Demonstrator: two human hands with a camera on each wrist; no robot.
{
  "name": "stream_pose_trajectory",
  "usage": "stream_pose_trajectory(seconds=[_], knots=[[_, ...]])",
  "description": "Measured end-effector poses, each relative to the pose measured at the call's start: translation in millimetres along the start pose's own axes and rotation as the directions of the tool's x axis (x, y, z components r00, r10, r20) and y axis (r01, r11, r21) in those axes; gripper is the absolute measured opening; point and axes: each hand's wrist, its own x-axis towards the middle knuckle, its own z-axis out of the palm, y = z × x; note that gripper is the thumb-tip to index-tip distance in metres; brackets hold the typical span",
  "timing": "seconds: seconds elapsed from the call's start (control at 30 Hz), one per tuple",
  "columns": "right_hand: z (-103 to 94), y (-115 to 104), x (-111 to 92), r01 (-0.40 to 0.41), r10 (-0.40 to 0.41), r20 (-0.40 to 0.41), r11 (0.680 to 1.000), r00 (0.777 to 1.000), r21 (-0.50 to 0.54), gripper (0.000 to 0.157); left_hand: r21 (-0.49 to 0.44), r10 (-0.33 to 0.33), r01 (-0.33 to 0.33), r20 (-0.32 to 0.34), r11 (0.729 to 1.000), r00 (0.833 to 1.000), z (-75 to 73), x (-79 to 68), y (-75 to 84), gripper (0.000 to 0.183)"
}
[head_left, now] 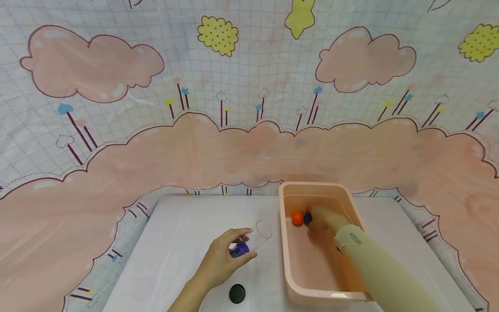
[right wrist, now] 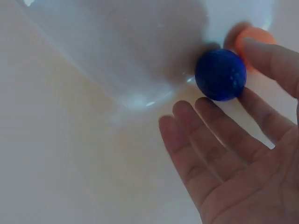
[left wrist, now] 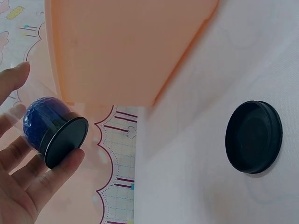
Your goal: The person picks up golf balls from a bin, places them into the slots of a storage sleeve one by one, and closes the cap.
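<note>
My left hand (head_left: 218,264) grips a clear tube (head_left: 262,229), tilted with its open rim toward the bin. Inside the tube's lower end sits a dimpled blue ball (left wrist: 44,116), against a black end cap (left wrist: 67,142). My right hand (head_left: 322,216) reaches down into the peach plastic bin (head_left: 286,242). Its fingertips are right at a dark blue ball (right wrist: 220,74), with the fingers extended and the thumb apart from it. Beside that ball lies an orange ball (head_left: 297,219), partly covered by the thumb in the right wrist view.
A round black lid (head_left: 237,294) lies on the white table (head_left: 187,234), in front of the left hand. The bin stands on the right part of the table. Behind rises a patterned cloth backdrop (head_left: 234,151) with printed clouds.
</note>
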Motion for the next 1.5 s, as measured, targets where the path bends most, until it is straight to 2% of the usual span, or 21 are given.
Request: stream_pose_trajectory(seconds=[0.13,0.2,0.23,0.3,0.37,0.47,0.7,0.8,0.9,0.97,1.0,1.13,1.3,1.4,1.5], knots=[[0.5,0,-3,0.006,-0.004,-0.026,0.998,1.0,0.066,0.029,0.009,0.0,0.0,0.004,1.0,1.0,-0.2,-0.5,-0.4,0.053],[0.7,-1,-3,0.02,-0.018,-0.027,0.998,0.999,0.058,0.029,0.014,-0.001,0.001,0.003,1.0,1.0,-0.5,-0.6,-0.3,0.053],[1.0,-2,-3,0.033,-0.032,-0.025,0.999,0.999,0.03,0.027,0.015,-0.001,0.001,0.003,1.0,1.0,-0.7,-0.6,-0.2,0.053],[1.6,-3,-2,0.108,-0.11,-0.015,0.99,0.994,-0.087,0.022,0.016,0.0,0.0,0.0,1.0,1.0,-1.0,-0.8,-0.1,0.053],[2.8,-4,-2,0.181,-0.187,-0.007,0.961,0.982,-0.21,0.024,0.016,-0.001,0.001,-0.001,1.0,1.0,-1.1,-0.7,-0.3,0.053],[5.5,-4,-1,0.231,-0.244,-0.01,0.93,0.97,-0.286,0.025,0.017,0.002,-0.002,0.001,1.0,1.0,-1.1,-0.9,-1.0,0.053],[4.4,-5,-5,0.211,-0.224,-0.013,0.936,0.975,-0.28,0.03,0.018,0.013,-0.013,0.001,1.0,1.0,-2.5,-0.5,-2.5,0.053],[2.5,-4,-7,0.164,-0.166,0.006,0.967,0.986,-0.193,0.023,0.017,0.011,-0.011,-0.001,1.0,1.0,-3.6,-0.1,-2.4,0.053],[0.7,-2,-4,0.135,-0.131,0.041,0.981,0.991,-0.137,0.02,0.017,0.009,-0.009,-0.008,1.0,1.0,-4.6,0.3,-2.5,0.053],[-2.5,-1,-3,0.131,-0.123,0.066,0.982,0.99,-0.134,0.02,0.014,0.005,-0.005,-0.012,1.0,1.0,-5.3,0.7,-2.5,0.053],[-4.5,-1,-2,0.165,-0.153,0.083,0.973,0.985,-0.161,0.021,0.013,0.004,-0.004,-0.014,1.0,1.0,-5.7,0.9,-2.5,0.053],[-12.1,2,-2,0.211,-0.195,0.096,0.957,0.976,-0.201,0.021,0.01,0.002,-0.001,-0.015,1.0,1.0,-5.2,1.2,-1.4,0.054],[-21.4,1,-3,0.211,-0.202,0.077,0.966,0.976,-0.147,0.017,0.009,0.004,-0.004,-0.015,1.0,1.0,-4.7,1.6,-1.2,0.055],[-29.1,1,-6,0.296,-0.288,0.069,0.935,0.955,-0.197,0.019,0.008,-0.003,0.004,-0.015,1.0,1.0,-4.3,1.9,-0.6,0.055],[-36.7,1,-9,0.371,-0.368,0.064,0.889,0.928,-0.268,0.026,0.013,-0.002,0.002,-0.014,1.0,1.0,-3.6,2.4,0.2,0.055]])
